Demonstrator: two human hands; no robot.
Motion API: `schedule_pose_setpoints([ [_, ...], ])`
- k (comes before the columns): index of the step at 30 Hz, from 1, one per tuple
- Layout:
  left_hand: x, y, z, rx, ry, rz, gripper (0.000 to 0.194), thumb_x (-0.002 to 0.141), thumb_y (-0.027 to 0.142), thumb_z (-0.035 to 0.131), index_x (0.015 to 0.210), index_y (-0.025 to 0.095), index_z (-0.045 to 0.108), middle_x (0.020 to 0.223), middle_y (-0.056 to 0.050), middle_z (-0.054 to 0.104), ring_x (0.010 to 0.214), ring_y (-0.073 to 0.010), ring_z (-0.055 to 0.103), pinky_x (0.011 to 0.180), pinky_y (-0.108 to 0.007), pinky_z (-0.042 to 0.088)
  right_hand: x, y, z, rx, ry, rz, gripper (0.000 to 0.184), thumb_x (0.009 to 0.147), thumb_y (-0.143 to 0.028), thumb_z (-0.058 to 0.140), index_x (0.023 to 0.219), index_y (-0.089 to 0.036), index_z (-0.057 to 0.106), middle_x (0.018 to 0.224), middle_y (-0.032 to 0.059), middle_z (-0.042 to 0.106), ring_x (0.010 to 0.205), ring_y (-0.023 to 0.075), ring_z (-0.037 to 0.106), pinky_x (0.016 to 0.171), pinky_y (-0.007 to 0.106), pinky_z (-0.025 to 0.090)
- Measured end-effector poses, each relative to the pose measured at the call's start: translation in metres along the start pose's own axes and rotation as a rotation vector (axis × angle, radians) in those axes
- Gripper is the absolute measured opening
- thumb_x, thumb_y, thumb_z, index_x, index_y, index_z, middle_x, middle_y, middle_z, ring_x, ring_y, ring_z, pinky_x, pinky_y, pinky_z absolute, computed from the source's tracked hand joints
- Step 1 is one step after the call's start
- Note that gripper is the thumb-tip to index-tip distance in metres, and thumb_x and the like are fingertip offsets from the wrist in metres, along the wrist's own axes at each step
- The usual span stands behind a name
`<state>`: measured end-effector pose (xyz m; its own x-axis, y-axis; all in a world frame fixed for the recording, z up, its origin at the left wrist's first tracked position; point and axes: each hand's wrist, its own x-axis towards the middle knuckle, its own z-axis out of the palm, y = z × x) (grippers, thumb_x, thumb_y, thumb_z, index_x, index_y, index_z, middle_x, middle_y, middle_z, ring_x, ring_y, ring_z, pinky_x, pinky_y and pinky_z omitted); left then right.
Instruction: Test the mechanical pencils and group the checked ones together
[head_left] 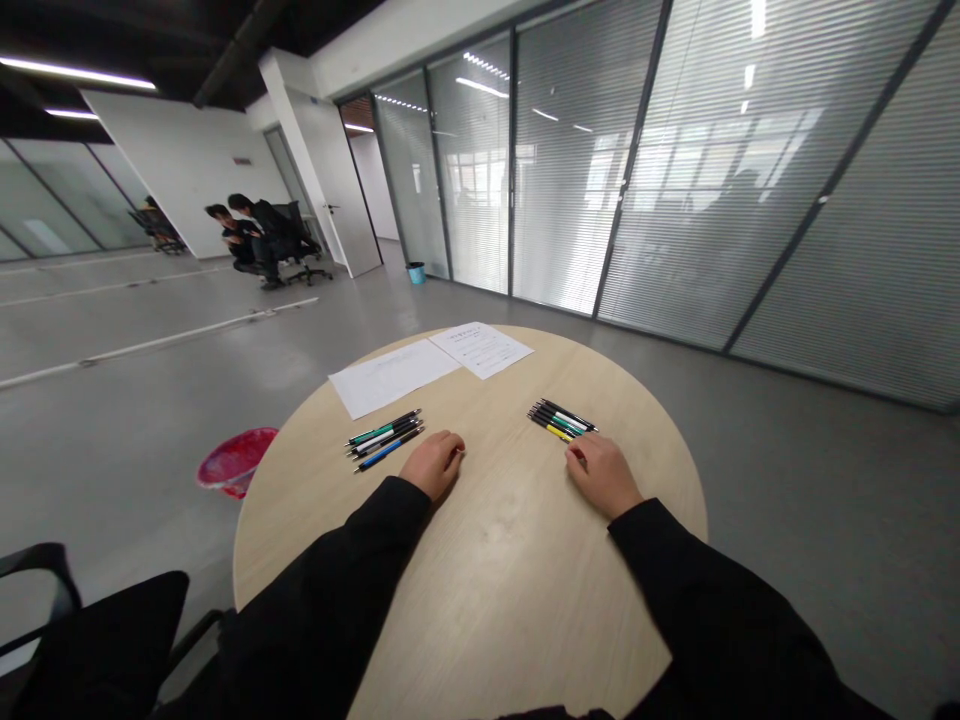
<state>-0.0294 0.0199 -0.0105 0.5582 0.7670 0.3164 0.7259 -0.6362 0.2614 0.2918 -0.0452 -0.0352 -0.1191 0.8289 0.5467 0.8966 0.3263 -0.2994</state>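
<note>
My left hand [435, 463] rests on the round wooden table [510, 560], its fingers curled in and nothing visible in them. Just left of it lies a group of several slim pens [384, 436], side by side and slanted, with black, green, white and blue barrels. Across the table my right hand [602, 473] also rests with curled fingers, and I see nothing held. Right above its knuckles is a second group of several pens [562, 418], with black, white, green and yellow barrels. The lower end of this group lies close to the hand; whether they touch I cannot tell.
Two white paper sheets, a blank-looking one [394, 378] and a printed one [481, 350], lie at the table's far edge. A red basin [236, 462] stands on the floor at left, near a black chair [97, 640]. Two seated people [259, 235] and a blue bin [416, 272] are farther off.
</note>
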Motion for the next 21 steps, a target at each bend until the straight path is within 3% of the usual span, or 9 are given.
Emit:
schedule_pose_setpoints([
  [6,0.0,-0.003,-0.004,0.187,0.008,-0.039,0.021,0.092,0.024,0.043,0.092,0.017,0.063,0.092,-0.01,0.06,0.087,-0.0223,0.057,0.08,-0.034,0.046,-0.001,-0.004,0.003,0.029,-0.04,-0.03,0.016,0.09,-0.019,0.052,0.076,-0.017,0.059,0.076,0.0053,0.061,0.075,0.0189,0.053,0.074,0.03,0.036],
  [15,-0.003,-0.018,-0.026,0.515,0.057,-0.392,0.028,0.09,0.03,0.046,0.107,0.015,0.062,0.104,-0.015,0.059,0.099,-0.0314,0.055,0.084,-0.043,0.044,-0.001,-0.011,0.005,0.064,-0.063,-0.037,0.016,0.089,-0.018,0.052,0.074,-0.018,0.057,0.077,0.0047,0.061,0.076,0.0185,0.054,0.073,0.029,0.036],
  [21,-0.004,-0.028,-0.031,0.555,0.036,-0.484,0.029,0.09,0.029,0.044,0.109,0.015,0.061,0.108,-0.016,0.059,0.102,-0.0316,0.054,0.085,-0.041,0.045,-0.001,-0.017,0.006,0.093,-0.118,-0.035,0.016,0.089,-0.018,0.052,0.074,-0.019,0.057,0.078,0.0036,0.061,0.075,0.0168,0.054,0.071,0.027,0.037],
])
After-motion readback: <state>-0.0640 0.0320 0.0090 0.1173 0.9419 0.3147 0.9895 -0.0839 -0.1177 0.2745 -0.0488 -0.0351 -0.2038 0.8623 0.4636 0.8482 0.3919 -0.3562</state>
